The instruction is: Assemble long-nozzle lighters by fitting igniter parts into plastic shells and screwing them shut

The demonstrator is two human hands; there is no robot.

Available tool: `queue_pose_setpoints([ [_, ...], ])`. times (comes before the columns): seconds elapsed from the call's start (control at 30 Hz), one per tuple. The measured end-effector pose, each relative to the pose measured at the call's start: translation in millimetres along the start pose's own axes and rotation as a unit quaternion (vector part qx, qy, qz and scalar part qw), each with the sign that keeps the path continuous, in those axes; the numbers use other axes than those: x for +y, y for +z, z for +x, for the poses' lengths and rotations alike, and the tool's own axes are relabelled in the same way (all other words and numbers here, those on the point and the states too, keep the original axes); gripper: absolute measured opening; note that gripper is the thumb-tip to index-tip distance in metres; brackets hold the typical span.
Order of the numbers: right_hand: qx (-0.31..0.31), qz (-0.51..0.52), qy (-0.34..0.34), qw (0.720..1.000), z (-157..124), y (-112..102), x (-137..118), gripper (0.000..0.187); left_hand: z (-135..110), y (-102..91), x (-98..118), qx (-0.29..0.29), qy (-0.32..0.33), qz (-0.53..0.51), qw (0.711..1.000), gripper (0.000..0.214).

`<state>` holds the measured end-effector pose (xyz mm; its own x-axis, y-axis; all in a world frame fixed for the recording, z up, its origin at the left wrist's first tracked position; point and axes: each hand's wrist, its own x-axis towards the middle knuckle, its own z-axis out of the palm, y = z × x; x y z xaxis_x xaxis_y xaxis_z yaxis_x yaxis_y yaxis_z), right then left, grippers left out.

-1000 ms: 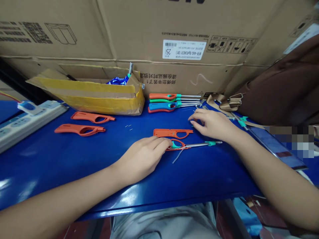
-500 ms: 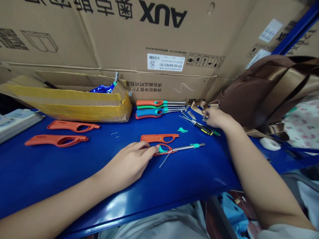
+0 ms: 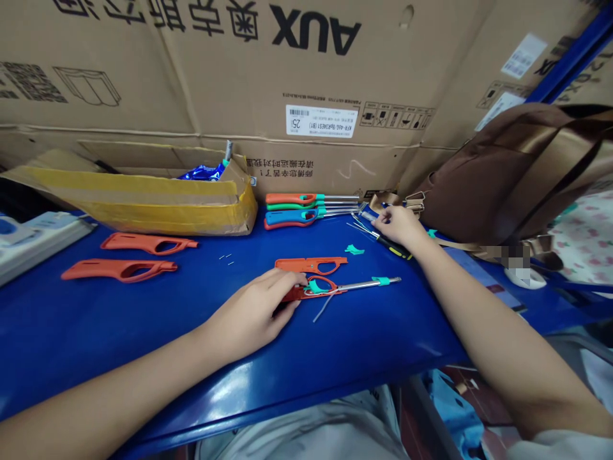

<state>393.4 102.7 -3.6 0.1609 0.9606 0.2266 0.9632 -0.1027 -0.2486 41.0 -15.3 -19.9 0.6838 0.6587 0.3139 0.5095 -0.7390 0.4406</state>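
My left hand [image 3: 256, 310] lies on the blue table [image 3: 143, 319] with its fingers curled over the handle end of a half-assembled orange lighter [image 3: 330, 287], which has a teal trigger and a metal tube pointing right. A loose orange shell half [image 3: 310, 263] lies just behind it. My right hand [image 3: 397, 225] is at the back right, beside the brown bag's strap. Its fingertips are pinched over small metal parts next to a screwdriver [image 3: 393, 246]. What they pinch is too small to name. A small teal piece [image 3: 354, 249] lies between the two hands.
Three finished lighters [image 3: 306, 208] are stacked at the back. Two orange shell halves [image 3: 148, 243] [image 3: 119, 269] lie at the left, with tiny pins [image 3: 227, 259] near them. A taped cardboard box [image 3: 143, 201], a power strip [image 3: 33, 236], a brown bag [image 3: 502, 172] and large cartons [image 3: 287, 76] ring the table.
My right hand left the spot by the loose orange shell and went back right to the parts beside the bag strap. My left hand stayed on the half-assembled lighter. My head turned right.
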Motion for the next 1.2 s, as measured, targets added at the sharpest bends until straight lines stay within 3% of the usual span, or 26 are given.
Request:
queue_pose_setpoints([
  [0.1, 0.026, 0.034, -0.042, 0.998, -11, -12, -16, 0.016, 0, -1.1, 2, 0.043, -0.013, -0.033, 0.998, 0.032],
  [0.2, 0.005, 0.085, -0.150, 0.985, -34, -20, -42, 0.020, 1, -1.6, 2, 0.093, -0.036, -0.042, 0.994, 0.048],
  [0.27, -0.049, 0.151, -0.330, 0.931, -54, -20, -61, 0.017, 2, -1.5, 1, 0.116, -0.058, -0.048, 0.990, 0.055],
  [0.3, -0.080, 0.167, -0.389, 0.902, -65, -19, -70, 0.015, 2, -1.5, 0, 0.122, -0.064, -0.055, 0.989, 0.057],
  [0.37, -0.111, 0.170, -0.463, 0.863, -85, -15, -85, 0.012, 4, -1.4, 1, 0.125, -0.064, -0.074, 0.987, 0.055],
  [0.43, -0.117, 0.171, -0.487, 0.848, -101, -12, -96, 0.011, 5, -1.5, 3, 0.115, -0.054, -0.089, 0.988, 0.044],
  [0.53, -0.087, 0.170, -0.501, 0.844, -113, -9, -104, 0.015, 6, -2.6, 7, 0.088, -0.048, -0.095, 0.990, 0.020],
  [0.63, -0.095, 0.170, -0.487, 0.851, -112, -13, -102, 0.016, 6, -5.0, 9, 0.079, -0.059, -0.102, 0.990, 0.018],
  [0.73, -0.145, 0.218, -0.447, 0.856, -106, -20, -94, 0.023, 6, -8.0, 9, 0.087, -0.090, -0.128, 0.984, 0.020],
  [0.9, -0.307, 0.251, -0.477, 0.785, -103, -25, -87, 0.016, 9, -8.3, 7, 0.099, -0.142, -0.211, 0.962, 0.022],
  [1.03, -0.320, 0.212, -0.478, 0.790, -107, -22, -91, 0.007, 9, -3.9, 6, 0.102, -0.157, -0.256, 0.948, 0.024],
  [1.1, -0.332, 0.237, -0.431, 0.805, -109, -21, -95, 0.007, 9, -1.8, 5, 0.095, -0.165, -0.266, 0.945, 0.025],
  [1.2, -0.408, 0.326, -0.255, 0.814, -109, -18, -99, 0.008, 9, 0.5, 4, 0.086, -0.177, -0.268, 0.943, 0.024],
])
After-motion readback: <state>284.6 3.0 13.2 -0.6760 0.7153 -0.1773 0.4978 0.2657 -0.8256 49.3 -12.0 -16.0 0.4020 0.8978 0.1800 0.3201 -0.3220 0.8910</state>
